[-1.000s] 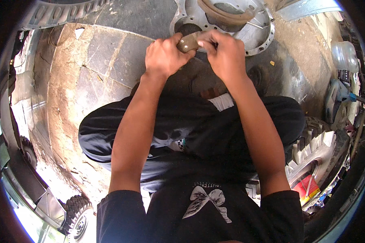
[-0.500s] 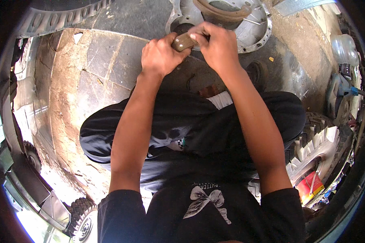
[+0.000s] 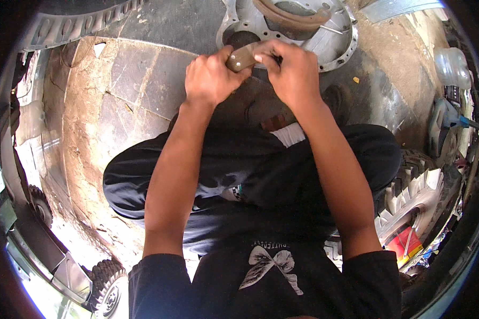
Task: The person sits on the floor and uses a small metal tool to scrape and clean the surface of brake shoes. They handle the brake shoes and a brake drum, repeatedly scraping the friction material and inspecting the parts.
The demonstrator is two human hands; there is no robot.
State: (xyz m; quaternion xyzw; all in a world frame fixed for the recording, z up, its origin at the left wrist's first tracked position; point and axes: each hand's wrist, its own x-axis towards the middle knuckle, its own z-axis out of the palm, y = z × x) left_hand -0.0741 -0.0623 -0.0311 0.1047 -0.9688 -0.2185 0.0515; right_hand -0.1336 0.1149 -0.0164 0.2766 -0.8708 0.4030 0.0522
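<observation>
A brown curved brake shoe [image 3: 241,57] with two pale rivets on its face is held up in front of me. My left hand [image 3: 210,77] wraps round its left end, thumb along the near edge. My right hand [image 3: 292,69] is closed at the other end, its curled fingers and thumb tip against the brown face. The right fingertips are slightly blurred, and whatever they pinch is hidden. Just beyond my hands lies a round grey metal housing [image 3: 347,56] with bolt holes along its rim. A second brown curved shoe [image 3: 292,20] rests on it.
My crossed legs [image 3: 143,170] are on the floor below my hands. A toothed tyre [image 3: 415,194] and a red-and-yellow container [image 3: 405,244] lie at right. Clear plastic jug [image 3: 452,66] and blue-grey bottle [image 3: 444,125] stand at far right. Another tyre [image 3: 85,21] is at upper left.
My right hand has shifted slightly right and down along the brake shoe, uncovering more of its face. My left hand keeps its hold almost unmoved.
</observation>
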